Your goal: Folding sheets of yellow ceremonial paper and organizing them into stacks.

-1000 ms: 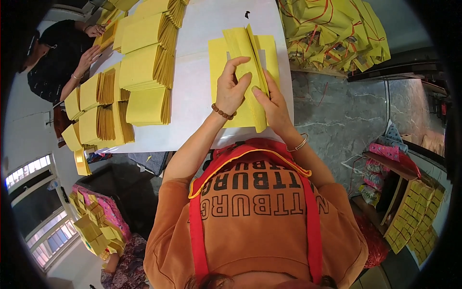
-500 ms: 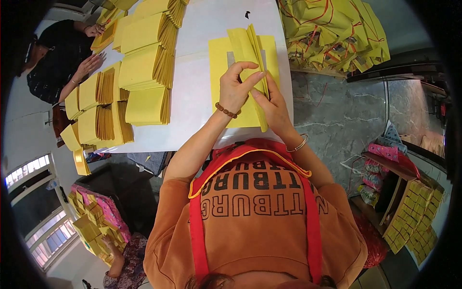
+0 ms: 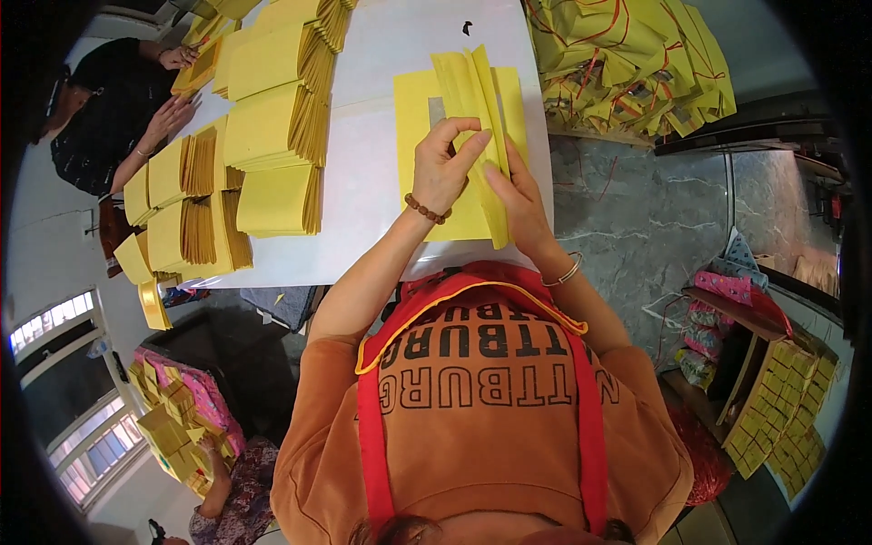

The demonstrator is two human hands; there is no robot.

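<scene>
Folded yellow paper sheets point(image 3: 465, 84) stand on edge between my hands, their leaves slightly fanned at the far end. My left hand point(image 3: 442, 173), with a brown bead bracelet on its wrist, pinches the upper edge between thumb and forefinger. My right hand point(image 3: 524, 202) grips the sheets from the right side, thumb on the near face and fingers behind. Beneath them a flat yellow sheet point(image 3: 413, 113) with a grey patch lies on the white table point(image 3: 368, 136). My hands hide the middle of the held sheets.
Stacks of folded yellow paper point(image 3: 263, 127) fill the table's left. Red-tied yellow bundles point(image 3: 636, 64) lie beyond its right edge. A small black object point(image 3: 467, 28) sits at the far side. A co-worker point(image 3: 100, 118) works at far left, another point(image 3: 236, 481) at lower left.
My left thumb and forefinger have closed together on the paper edge. The leaves have spread a little, and my right thumb has shifted slightly up along them.
</scene>
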